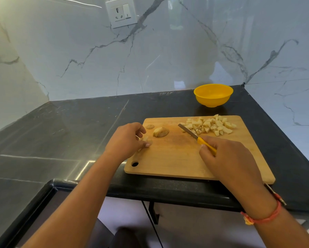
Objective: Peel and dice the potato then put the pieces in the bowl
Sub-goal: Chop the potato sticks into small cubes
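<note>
Head view: the left hand lies at the left edge of the wooden cutting board, fingers curled inward. Its thumb and fingertips pinch a small pale potato piece, which the fingers largely hide. Just beyond those fingertips sits 1 thin round slice, and just to the right of that slice a larger potato chunk rests on the board with some brownish skin showing, apart from the hand.

The right hand is over the near right part of the board, fingers wrapped round the yellow handle of a knife. The blade runs away from this hand toward the far left, and its tip lies just beside a heap of diced pieces. That heap is on the far right part of the board, beyond the right hand and well apart from the left hand. Some cubes carry bits of skin.

Farther beyond the right hand, off the board and near the wall, stands the yellow bowl on the dark countertop; no potato shows inside it. An orange thread circles the right wrist. High on the marble wall, above the left hand, is a white socket.
</note>
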The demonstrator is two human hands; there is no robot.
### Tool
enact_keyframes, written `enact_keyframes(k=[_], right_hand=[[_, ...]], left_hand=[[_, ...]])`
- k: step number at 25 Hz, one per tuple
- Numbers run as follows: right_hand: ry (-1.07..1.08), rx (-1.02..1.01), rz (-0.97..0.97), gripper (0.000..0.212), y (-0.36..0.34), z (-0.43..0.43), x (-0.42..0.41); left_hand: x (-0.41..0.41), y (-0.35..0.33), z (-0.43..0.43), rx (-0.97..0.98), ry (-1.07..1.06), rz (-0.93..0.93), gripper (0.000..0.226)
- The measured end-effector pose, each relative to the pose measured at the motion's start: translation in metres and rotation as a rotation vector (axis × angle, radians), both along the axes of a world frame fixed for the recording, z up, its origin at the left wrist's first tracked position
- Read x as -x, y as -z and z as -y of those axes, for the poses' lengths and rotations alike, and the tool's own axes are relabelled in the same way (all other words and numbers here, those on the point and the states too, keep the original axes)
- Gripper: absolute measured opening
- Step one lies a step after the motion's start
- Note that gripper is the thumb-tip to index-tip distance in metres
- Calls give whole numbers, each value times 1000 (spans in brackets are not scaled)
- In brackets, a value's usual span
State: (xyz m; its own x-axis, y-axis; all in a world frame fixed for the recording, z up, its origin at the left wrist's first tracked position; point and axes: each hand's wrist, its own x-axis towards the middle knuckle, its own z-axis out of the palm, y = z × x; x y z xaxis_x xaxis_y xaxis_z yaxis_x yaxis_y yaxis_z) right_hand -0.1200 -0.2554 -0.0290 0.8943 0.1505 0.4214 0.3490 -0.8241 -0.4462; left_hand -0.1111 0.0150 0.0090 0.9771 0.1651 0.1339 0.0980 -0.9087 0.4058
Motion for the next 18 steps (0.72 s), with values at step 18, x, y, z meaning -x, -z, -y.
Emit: enact_keyframes(k=[18], right_hand=[[14,-23,7,41,2,-1,1]], left_hand=[[-6,16,60,375,200,209,25]])
